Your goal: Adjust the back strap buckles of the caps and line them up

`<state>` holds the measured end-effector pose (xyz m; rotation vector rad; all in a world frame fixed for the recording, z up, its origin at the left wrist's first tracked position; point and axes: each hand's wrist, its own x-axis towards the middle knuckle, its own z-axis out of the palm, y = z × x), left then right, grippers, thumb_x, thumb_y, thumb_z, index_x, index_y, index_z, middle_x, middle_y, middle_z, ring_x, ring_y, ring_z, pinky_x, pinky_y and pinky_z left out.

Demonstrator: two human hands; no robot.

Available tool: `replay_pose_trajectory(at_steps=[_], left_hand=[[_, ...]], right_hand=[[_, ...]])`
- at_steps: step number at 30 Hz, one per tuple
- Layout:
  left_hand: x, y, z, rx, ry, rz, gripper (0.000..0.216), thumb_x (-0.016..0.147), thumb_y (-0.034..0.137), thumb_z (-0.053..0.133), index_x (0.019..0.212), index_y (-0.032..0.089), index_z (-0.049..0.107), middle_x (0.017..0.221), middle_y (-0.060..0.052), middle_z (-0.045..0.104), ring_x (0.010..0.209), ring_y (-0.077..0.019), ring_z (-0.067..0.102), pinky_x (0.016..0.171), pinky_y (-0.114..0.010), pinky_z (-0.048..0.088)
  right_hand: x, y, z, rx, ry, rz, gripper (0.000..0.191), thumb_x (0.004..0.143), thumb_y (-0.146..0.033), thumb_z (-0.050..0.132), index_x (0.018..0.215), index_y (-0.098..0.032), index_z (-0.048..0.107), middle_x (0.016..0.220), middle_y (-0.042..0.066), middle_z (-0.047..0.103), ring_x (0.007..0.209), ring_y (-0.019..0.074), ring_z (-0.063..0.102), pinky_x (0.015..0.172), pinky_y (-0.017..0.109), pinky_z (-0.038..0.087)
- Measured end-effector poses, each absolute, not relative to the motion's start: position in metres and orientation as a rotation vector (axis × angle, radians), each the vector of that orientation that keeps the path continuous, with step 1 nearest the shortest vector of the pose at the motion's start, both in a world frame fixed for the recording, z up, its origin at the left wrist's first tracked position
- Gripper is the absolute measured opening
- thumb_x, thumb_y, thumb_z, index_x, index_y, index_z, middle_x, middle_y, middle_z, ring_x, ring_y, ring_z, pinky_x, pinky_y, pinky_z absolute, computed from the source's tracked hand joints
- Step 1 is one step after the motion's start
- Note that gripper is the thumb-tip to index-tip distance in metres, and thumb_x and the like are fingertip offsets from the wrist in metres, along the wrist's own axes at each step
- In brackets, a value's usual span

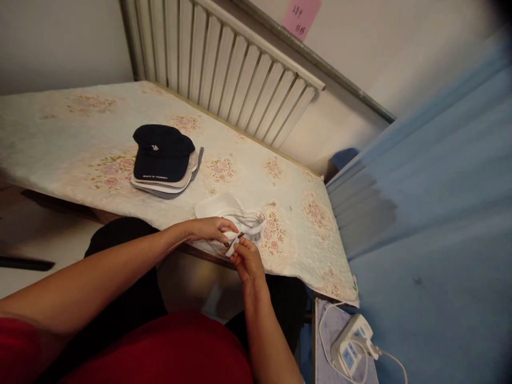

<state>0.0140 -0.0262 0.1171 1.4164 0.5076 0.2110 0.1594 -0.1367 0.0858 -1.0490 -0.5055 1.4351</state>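
A white cap [228, 210] lies at the near edge of the table with its back opening facing me. My left hand [210, 229] pinches the cap's rear strap from the left. My right hand [246, 261] comes up from below and pinches the free end of the same strap [236, 241], where a small dark buckle shows. Both hands are closed on the strap and touch each other. Farther back on the table sits a stack of caps [164, 160] with a navy one on top.
The table carries a pale floral cloth [80, 144]. A white radiator [224, 69] stands behind it under a pink note [301, 17]. A blue curtain [432, 213] fills the right side. A white power strip [352, 346] with cable lies at lower right.
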Motion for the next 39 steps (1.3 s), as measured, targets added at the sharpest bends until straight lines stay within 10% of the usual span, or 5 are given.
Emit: replay_pose_trajectory(at_steps=[23,39], left_hand=[[0.052,-0.052,0.151,1.266,0.872,0.981,0.022,0.065,0.025,0.063,0.084,0.019,0.055,0.056,0.010,0.038,0.050,-0.0073,0.036,0.049,-0.020,0.026],[0.070,-0.064,0.137,1.008,0.828,0.950,0.027,0.058,0.029,0.066,0.079,0.017,0.055,0.058,0.007,0.049,0.055,-0.0099,0.044,0.055,-0.023,0.032]], right_hand=[[0.177,-0.108,0.137,-1.076,-0.661,1.234,0.020,0.059,-0.023,0.075,0.071,-0.018,0.061,0.050,-0.007,0.055,0.045,0.0060,0.048,0.049,0.019,0.039],[0.170,-0.108,0.111,-1.167,-0.510,0.939,0.022,0.060,-0.027,0.071,0.073,-0.017,0.057,0.056,-0.008,0.048,0.046,0.0044,0.037,0.045,0.020,0.027]])
